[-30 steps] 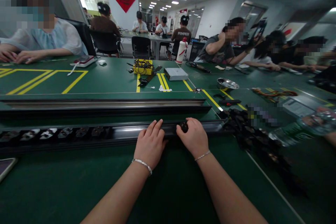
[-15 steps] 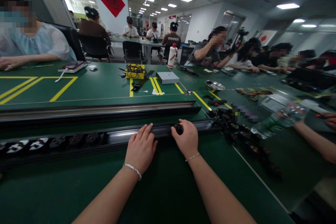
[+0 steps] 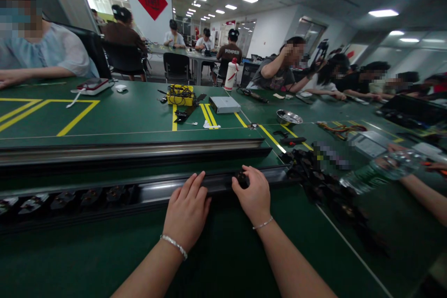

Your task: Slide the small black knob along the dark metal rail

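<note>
A long black and silver rail lies across the green table in front of me, with several small black parts seated in its left half. My left hand rests flat on the rail's front edge, fingers stretched out. My right hand is curled over the rail a little to the right, its fingers pinching a small black part that sits in the channel.
A second long rail lies parallel just behind. A heap of black parts and a plastic bottle are at my right, beside another person's arm. Farther back are a yellow box, a grey box and a metal bowl. Other people sit around the tables.
The view has shifted slightly. Both hands stay on the rail in nearly the same places, the right hand still on the small black part.
</note>
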{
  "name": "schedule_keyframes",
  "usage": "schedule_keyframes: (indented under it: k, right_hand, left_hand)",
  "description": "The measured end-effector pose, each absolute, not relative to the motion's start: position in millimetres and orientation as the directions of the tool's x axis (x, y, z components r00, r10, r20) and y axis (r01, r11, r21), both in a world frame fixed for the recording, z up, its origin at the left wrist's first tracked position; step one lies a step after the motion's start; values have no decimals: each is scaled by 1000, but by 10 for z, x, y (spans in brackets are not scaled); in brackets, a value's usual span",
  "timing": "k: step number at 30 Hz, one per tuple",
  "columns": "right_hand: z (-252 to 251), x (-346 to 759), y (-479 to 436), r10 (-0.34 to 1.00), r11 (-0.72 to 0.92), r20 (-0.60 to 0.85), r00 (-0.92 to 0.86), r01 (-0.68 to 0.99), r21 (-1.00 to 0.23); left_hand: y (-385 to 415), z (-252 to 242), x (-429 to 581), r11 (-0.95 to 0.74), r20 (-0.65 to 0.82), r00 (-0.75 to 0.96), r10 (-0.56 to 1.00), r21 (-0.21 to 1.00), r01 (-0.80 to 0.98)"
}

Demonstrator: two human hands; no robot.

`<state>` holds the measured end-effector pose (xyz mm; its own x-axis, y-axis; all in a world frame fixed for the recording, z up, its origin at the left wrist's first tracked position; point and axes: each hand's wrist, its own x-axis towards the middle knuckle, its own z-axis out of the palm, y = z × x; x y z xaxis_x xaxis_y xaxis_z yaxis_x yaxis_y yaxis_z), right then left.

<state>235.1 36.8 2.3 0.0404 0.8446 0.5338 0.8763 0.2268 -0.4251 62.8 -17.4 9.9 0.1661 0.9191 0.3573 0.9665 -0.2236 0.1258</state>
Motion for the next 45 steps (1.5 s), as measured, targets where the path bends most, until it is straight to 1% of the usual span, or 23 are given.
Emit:
schedule_keyframes:
  k: [6,9,18,27,45]
  right_hand:
    - [-3,2346,391,822,243,567,52,869,-432]
    - [-13,2345,399,816,249,575,57,863,-439]
    - [-18,2330,402,812,247,578,77,852,-461]
    - [-11,2328,422,816,220,567,112,847,-484]
    - [1,2357,423,819,242,566,91,840,-486]
  left_hand:
    - [-166,86,622,-237,387,167,907,141,961]
    - [-166,79,619,-232,380,168,909,127,964]
    - [-168,73,604,-239,388,184,903,100,966]
    - [-158,69,608,-246,395,186,900,108,963]
    - [-162,65,605,-240,381,180,907,115,964]
